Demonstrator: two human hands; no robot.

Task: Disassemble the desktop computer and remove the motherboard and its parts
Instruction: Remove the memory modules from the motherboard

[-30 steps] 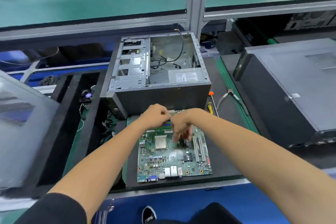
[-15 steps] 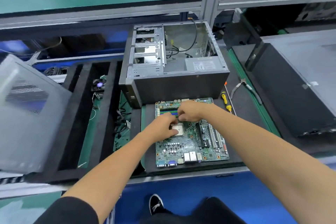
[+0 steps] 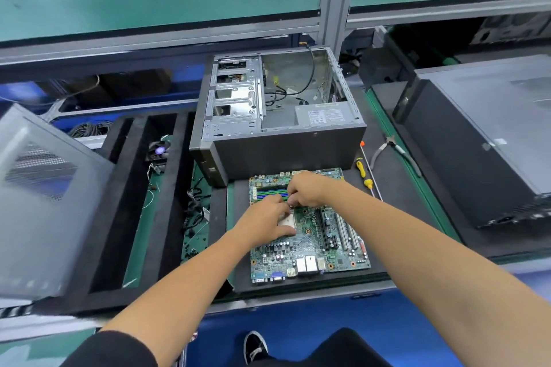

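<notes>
The green motherboard [image 3: 310, 250] lies flat on a black mat [image 3: 384, 217] in front of the opened computer case [image 3: 277, 116]. My left hand [image 3: 264, 222] covers the silver CPU socket [image 3: 288, 223], with thumb and fingers curled round its edges. Just beyond it, my right hand [image 3: 307, 188] has its fingers curled down, pinching at the socket's far edge beside the blue and green memory slots [image 3: 269, 193]. The part it pinches is hidden under the fingertips. Both hands' fingertips nearly touch.
Right of the board lie a yellow screwdriver [image 3: 362, 168], a long orange-tipped one [image 3: 369, 170] and pliers [image 3: 393, 149]. A closed case [image 3: 477, 134] stands at the right, a grey side panel [image 3: 44, 194] at the left. A fan [image 3: 159, 149] and loose cables [image 3: 193, 211] lie left of the mat.
My left hand came from the board's far edge onto the CPU socket, and my right hand moved to the socket's far edge. Over the last half second both hands stay put.
</notes>
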